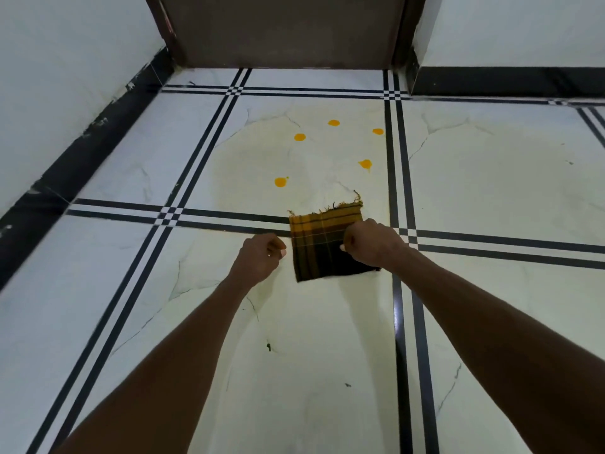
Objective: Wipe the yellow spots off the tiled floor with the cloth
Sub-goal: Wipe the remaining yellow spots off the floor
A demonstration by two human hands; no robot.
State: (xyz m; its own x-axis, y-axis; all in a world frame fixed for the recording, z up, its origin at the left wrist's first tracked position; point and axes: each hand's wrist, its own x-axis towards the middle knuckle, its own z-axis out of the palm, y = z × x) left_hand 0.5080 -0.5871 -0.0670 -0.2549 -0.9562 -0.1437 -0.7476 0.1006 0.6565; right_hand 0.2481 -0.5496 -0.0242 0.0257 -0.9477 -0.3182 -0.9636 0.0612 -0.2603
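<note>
1. Head view, far left: a white wall (65,60) meets the tiled floor (131,165) along a black skirting strip (82,152) that runs diagonally toward the top centre.
2. My left hand (260,257) hovers just left of the cloth (322,244), close to its left edge but apart from it. Its fingers are curled into a loose fist around nothing that I can make out.
3. The cloth, a yellow-and-dark plaid square, lies flat across the double black tile line (229,221). Its frayed edge points away from me; its near edge lies on the tile closest to me.
4. My right hand (370,242) rests on the right side of the cloth. Thumb and fingers appear to pinch the fabric; the exact contact is partly hidden by the knuckles.
5. Five yellow spots (299,137) sit on the tile beyond the cloth. The nearest one (280,182) lies left of the frayed edge, another (365,164) lies right of it, and three lie farther off.
6. Open floor lies between the frayed edge and the spots, and on both sides of the cloth.
7. A brown door (284,27) closes the far end of the floor.
8. Right: a second white wall (507,27) with a black skirting (507,81) bounds the floor.
9. Small dark specks (268,347) mark the tile between my forearms.
</note>
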